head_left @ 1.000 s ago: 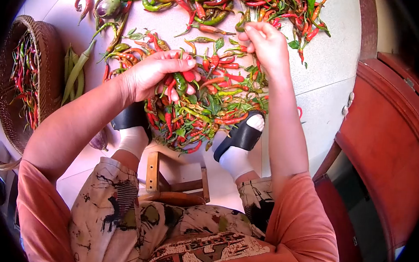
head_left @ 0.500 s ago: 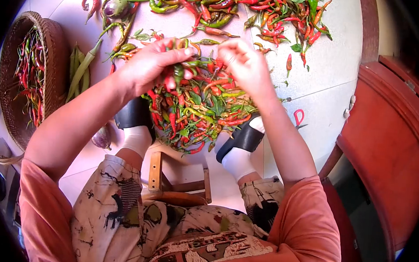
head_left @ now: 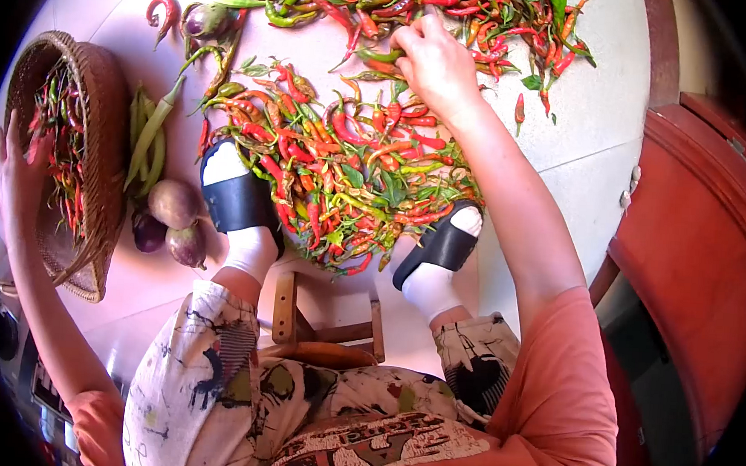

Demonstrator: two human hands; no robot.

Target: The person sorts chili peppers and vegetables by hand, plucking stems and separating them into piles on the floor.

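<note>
My left hand (head_left: 20, 164) is at the far left, over the side of the woven basket (head_left: 98, 122), its fingers stretched out. Beside its fingers is a blurred patch of red, and chili peppers (head_left: 73, 176) lie inside the basket. My right hand (head_left: 438, 70) reaches to the near edge of the far chili pile (head_left: 395, 8). Its fingers are bent together around a green-and-red chili pepper (head_left: 381, 63); the fingertips are partly hidden. Between my feet spreads a second heap of red and green chilies (head_left: 368, 181), mixed with leaves.
Okra pods (head_left: 150, 138) and several eggplants (head_left: 174, 204) lie right of the basket. Another eggplant (head_left: 207, 20) sits near the far pile. A wooden stool (head_left: 333, 333) is beneath me, with black sandals (head_left: 236, 201) on my feet. Red wooden furniture (head_left: 696, 253) stands at right.
My hands were together above the near heap, with chilies in the left. The left has moved to the basket and no longer holds that bunch; the right has moved forward to the far pile.
</note>
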